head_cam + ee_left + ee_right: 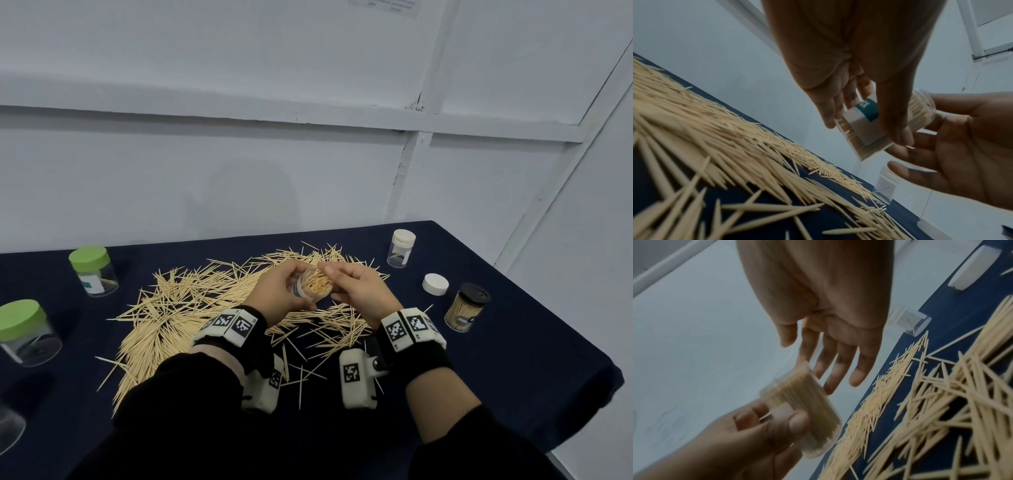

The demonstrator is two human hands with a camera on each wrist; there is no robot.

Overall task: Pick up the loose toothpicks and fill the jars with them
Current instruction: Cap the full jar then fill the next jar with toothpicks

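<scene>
While the left hand (281,291) is gripping the light jar (313,286) by its slippery wall, the right hand (356,286) is hovering with relaxed, spread fingers over the thin, stiff toothpicks (317,282) inside.

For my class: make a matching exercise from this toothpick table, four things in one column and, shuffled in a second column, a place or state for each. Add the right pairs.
Things
1. open jar
2. white cap
3. black-lidded jar
4. green-lidded jars

Places or states
A. lying loose on the cloth
B. at the table's left
C. held in the left hand
D. closed, packed with toothpicks

Pairs: 1-C, 2-A, 3-D, 4-B
</scene>
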